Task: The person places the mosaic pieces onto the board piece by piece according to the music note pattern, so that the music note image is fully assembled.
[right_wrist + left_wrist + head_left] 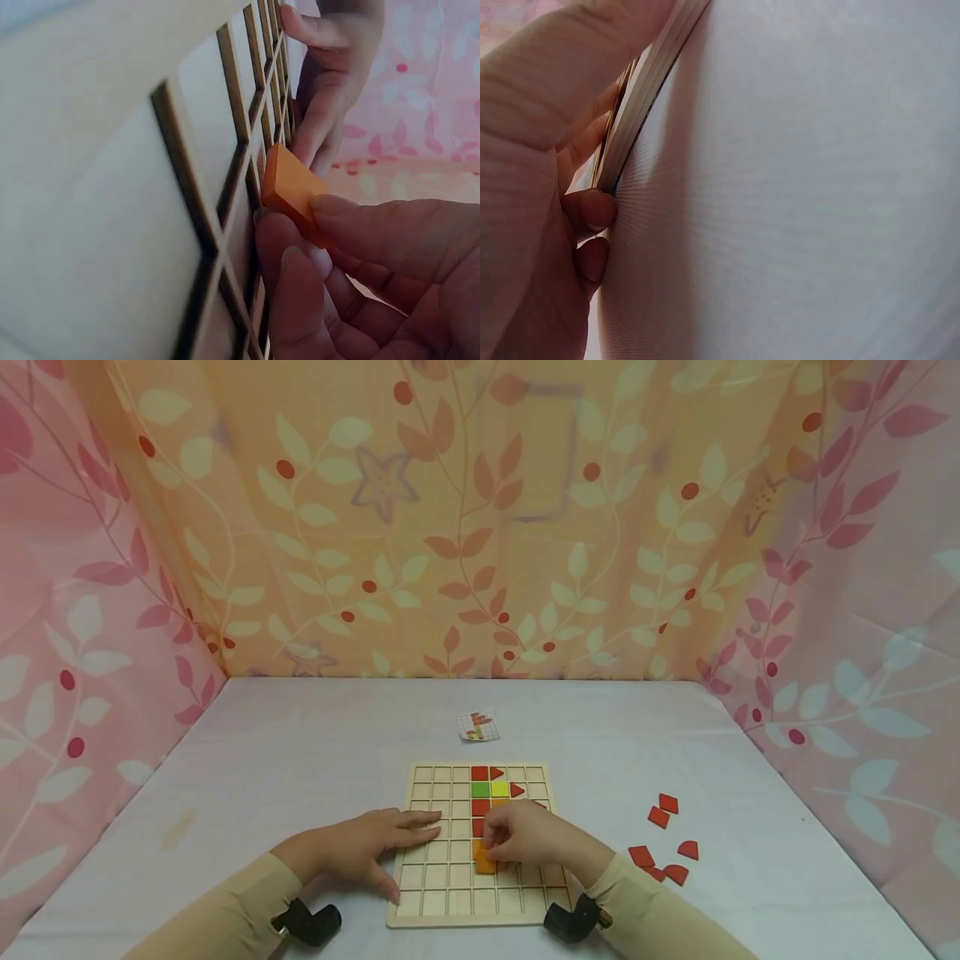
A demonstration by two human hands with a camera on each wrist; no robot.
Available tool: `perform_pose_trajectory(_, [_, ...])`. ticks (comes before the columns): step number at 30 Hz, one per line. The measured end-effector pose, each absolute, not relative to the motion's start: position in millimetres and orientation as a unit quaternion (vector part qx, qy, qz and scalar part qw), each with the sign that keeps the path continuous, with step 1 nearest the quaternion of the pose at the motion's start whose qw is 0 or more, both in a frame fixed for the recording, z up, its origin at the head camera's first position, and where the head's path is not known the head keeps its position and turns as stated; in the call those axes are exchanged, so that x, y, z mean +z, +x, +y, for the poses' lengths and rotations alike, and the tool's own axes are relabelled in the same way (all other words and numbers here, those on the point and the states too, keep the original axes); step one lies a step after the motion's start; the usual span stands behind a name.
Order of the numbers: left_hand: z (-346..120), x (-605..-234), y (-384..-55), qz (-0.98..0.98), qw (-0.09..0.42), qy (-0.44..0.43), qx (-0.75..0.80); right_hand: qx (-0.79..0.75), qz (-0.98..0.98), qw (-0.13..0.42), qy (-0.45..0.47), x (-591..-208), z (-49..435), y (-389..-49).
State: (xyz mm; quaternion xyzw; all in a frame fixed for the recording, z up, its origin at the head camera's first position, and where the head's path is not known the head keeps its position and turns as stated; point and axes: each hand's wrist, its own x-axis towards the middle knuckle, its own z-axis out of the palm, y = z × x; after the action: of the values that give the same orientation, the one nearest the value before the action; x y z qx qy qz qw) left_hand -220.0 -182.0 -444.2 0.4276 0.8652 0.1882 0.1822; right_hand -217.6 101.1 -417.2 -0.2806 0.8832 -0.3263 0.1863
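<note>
A wooden grid board (435, 902) lies flat on the table, with red, green, yellow and orange pieces set in its squares. My right hand (536, 835) pinches an orange square tile (296, 187) between thumb and fingers, tilted just over the grid, around the column of coloured pieces. My left hand (352, 843) rests at the board's left edge. Two of its fingers stretch onto the board and the thumb lies by the lower left side; in the left wrist view other fingertips (596, 208) bend beside the rim. The right hand hides some of the pieces beneath it.
Loose red squares (658, 817) and rounded red pieces (677, 874) lie on the white table (300, 743) right of the board. A small picture card (477, 725) sits behind the board. Patterned curtains (465, 527) enclose the back and sides.
</note>
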Motion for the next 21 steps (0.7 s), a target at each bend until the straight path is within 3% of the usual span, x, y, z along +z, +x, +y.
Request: perform_pose_trajectory(21, [-182.4,-444.6,-220.5,0.863,0.171,0.437,0.185,-0.290,0.894,0.176,-0.293,-417.3,92.6,-211.1])
